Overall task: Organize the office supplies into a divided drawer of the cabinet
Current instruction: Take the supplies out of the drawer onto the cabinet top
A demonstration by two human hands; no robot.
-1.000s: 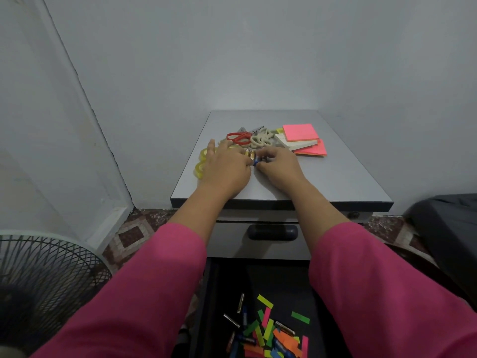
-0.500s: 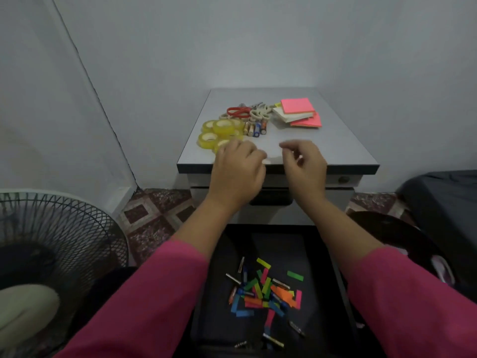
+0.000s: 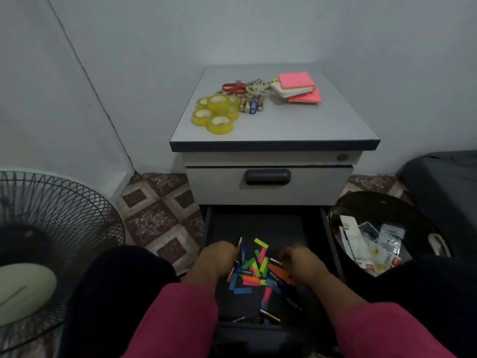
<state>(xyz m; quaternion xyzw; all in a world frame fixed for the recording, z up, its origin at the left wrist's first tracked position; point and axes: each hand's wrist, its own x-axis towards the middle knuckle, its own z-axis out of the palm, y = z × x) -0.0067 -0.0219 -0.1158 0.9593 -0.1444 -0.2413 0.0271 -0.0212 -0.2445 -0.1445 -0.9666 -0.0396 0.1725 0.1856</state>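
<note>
Both hands low in the open drawer, left hand and right hand flanking the paper strips and batteries. Fingers blurred; cannot tell what either holds. More batteries, tape rolls, scissors, sticky notes wait on the cabinet top. Best to release low, batteries clear of strips.

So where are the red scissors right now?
The red scissors lie at the back of the cabinet top, between the tape rolls and the sticky note pads.

both arms reach down — left hand and right hand curled, blurred.
</note>
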